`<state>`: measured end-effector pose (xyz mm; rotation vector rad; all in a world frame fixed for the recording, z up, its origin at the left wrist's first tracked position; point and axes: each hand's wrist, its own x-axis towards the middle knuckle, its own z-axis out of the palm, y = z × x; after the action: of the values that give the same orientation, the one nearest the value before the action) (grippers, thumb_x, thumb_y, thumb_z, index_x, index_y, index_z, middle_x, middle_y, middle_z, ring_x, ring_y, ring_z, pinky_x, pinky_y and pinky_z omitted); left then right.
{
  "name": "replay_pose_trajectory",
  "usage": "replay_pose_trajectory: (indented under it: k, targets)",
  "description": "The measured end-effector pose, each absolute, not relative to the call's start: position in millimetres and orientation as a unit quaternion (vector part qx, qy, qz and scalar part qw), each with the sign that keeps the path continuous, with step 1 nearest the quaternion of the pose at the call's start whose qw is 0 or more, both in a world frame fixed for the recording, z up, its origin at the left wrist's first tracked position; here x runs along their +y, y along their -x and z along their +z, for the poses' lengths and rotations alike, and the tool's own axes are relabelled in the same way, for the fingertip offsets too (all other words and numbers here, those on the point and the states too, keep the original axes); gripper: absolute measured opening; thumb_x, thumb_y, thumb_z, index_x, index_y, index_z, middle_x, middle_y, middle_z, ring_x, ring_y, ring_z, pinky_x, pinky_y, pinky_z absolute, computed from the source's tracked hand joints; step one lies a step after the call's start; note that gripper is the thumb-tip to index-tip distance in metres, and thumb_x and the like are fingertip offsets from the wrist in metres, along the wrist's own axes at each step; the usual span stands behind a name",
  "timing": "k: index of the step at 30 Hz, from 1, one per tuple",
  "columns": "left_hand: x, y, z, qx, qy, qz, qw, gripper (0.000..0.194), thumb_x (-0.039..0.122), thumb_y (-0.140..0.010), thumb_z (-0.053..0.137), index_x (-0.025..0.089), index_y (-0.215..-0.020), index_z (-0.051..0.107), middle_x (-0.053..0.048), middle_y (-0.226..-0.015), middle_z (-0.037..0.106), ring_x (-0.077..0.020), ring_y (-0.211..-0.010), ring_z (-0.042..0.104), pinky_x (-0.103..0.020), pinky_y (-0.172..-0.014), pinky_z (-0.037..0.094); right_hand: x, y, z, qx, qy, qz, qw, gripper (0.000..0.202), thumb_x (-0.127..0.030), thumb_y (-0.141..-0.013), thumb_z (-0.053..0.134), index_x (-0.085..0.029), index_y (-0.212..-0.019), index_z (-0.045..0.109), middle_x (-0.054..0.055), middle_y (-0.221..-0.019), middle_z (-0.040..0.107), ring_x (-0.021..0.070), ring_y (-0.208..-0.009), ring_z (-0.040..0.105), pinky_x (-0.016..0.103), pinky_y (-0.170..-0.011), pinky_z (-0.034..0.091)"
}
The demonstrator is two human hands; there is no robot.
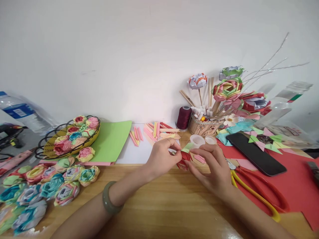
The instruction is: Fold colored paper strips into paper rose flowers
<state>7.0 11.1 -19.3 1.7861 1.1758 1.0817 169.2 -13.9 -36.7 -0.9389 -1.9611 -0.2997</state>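
Observation:
A small red paper piece [183,160] with a light green paper tip [187,147] is between my two hands, above the wooden table's back half. My left hand [165,156] pinches its left side with thumb and fingers, a ring on one finger and a green bangle on the wrist. My right hand [211,166] holds the right side, thumb below and fingers above. The fingers partly cover the piece. Just behind stand two small white round containers [197,140]. Folded pink and yellow paper strips [156,130] lie behind my left hand.
Scissors [261,189], a black phone [258,154] and red paper [294,179] lie right. A thread spool [184,118] and a pot [204,126] with paper flowers stand at the back. Left are a yellow basket [50,145], paper flowers [66,192] and green paper [112,139].

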Motion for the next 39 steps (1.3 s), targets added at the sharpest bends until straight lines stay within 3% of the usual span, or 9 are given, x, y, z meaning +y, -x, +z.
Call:
replay_pose_trajectory:
  k: [5, 10, 16, 18, 23, 27, 29, 34, 39]
  targets:
    - [10, -8, -19, 0.448, -0.655, 0.431, 0.429, 0.004, 0.013, -0.065, 0.053, 0.015, -0.068, 0.054, -0.001, -0.070, 0.061, -0.0116, -0.067, 0.059, -0.021, -0.055, 0.049, -16, -169, -36, -0.805, 0.379, -0.049, 0.454, 0.027, -0.015, -0.075, 0.060, -0.022, -0.099, 0.050, 0.006, -0.087, 0.057, 0.0190, -0.081, 0.055, 0.032, -0.066, 0.048]
    - [10, -8, -19, 0.423, -0.656, 0.431, 0.453, 0.002, 0.014, -0.068, 0.053, 0.015, -0.069, 0.054, -0.001, -0.069, 0.059, -0.0111, -0.066, 0.059, -0.019, -0.053, 0.048, -15, -168, -31, -0.775, 0.437, 0.082, 0.450, 0.035, -0.025, -0.078, 0.057, -0.023, -0.111, 0.048, 0.010, -0.106, 0.055, 0.0226, -0.097, 0.052, 0.035, -0.073, 0.048]
    - [13, -4, -17, 0.382, -0.644, 0.445, 0.491, 0.004, 0.012, -0.069, 0.053, 0.014, -0.072, 0.054, -0.001, -0.072, 0.058, -0.0098, -0.067, 0.057, -0.020, -0.056, 0.048, -10, -170, -30, -0.818, 0.369, 0.048, 0.439, 0.034, -0.023, -0.074, 0.063, -0.022, -0.106, 0.051, 0.007, -0.093, 0.061, 0.0213, -0.088, 0.056, 0.037, -0.077, 0.045]
    - [17, -2, -15, 0.356, -0.627, 0.429, 0.544, 0.012, 0.014, -0.069, 0.056, 0.013, -0.080, 0.057, -0.004, -0.084, 0.060, -0.0117, -0.076, 0.057, -0.022, -0.062, 0.049, -9, -172, -30, -0.816, 0.363, 0.031, 0.449, 0.034, -0.021, -0.073, 0.065, -0.022, -0.104, 0.051, 0.007, -0.091, 0.061, 0.0209, -0.086, 0.056, 0.036, -0.075, 0.045]
    - [23, 2, -15, 0.304, -0.595, 0.344, 0.660, 0.056, 0.018, -0.063, 0.069, 0.020, -0.116, 0.051, -0.009, -0.115, 0.052, -0.0138, -0.088, 0.056, -0.027, -0.076, 0.047, -9, -177, -28, -0.795, 0.376, 0.004, 0.476, 0.033, -0.019, -0.072, 0.065, -0.022, -0.102, 0.052, 0.007, -0.090, 0.062, 0.0219, -0.087, 0.056, 0.037, -0.075, 0.045]
    - [22, 2, -18, 0.258, -0.586, 0.285, 0.713, 0.067, 0.024, -0.069, 0.066, 0.026, -0.130, 0.038, -0.004, -0.089, 0.060, -0.0099, -0.070, 0.057, -0.028, -0.071, 0.048, -9, -177, -28, -0.812, 0.355, -0.031, 0.462, 0.038, -0.019, -0.074, 0.062, -0.023, -0.109, 0.051, 0.008, -0.093, 0.062, 0.0225, -0.087, 0.057, 0.038, -0.074, 0.046]
    - [21, 0, -20, 0.263, -0.590, 0.286, 0.708, 0.063, 0.027, -0.069, 0.066, 0.024, -0.127, 0.043, -0.001, -0.078, 0.059, -0.0083, -0.064, 0.054, -0.028, -0.070, 0.048, -9, -177, -29, -0.819, 0.341, -0.050, 0.459, 0.040, -0.017, -0.074, 0.061, -0.024, -0.113, 0.051, 0.009, -0.095, 0.062, 0.0224, -0.088, 0.058, 0.038, -0.073, 0.047]
    - [17, -5, -23, 0.290, -0.577, 0.331, 0.688, 0.057, 0.028, -0.068, 0.067, 0.020, -0.121, 0.051, -0.002, -0.080, 0.059, -0.0091, -0.067, 0.054, -0.028, -0.070, 0.047, -9, -181, -34, -0.824, 0.322, -0.118, 0.452, 0.047, -0.010, -0.073, 0.061, -0.026, -0.116, 0.051, 0.010, -0.101, 0.063, 0.0218, -0.089, 0.060, 0.036, -0.073, 0.049]
    - [17, -6, -24, 0.298, -0.650, 0.388, 0.582, 0.050, 0.027, -0.069, 0.066, 0.023, -0.118, 0.054, -0.007, -0.101, 0.060, -0.0155, -0.087, 0.057, -0.031, -0.077, 0.049, -13, -182, -34, -0.813, 0.321, -0.116, 0.471, 0.044, -0.011, -0.072, 0.061, -0.028, -0.111, 0.057, 0.009, -0.107, 0.059, 0.0240, -0.094, 0.058, 0.040, -0.077, 0.047]
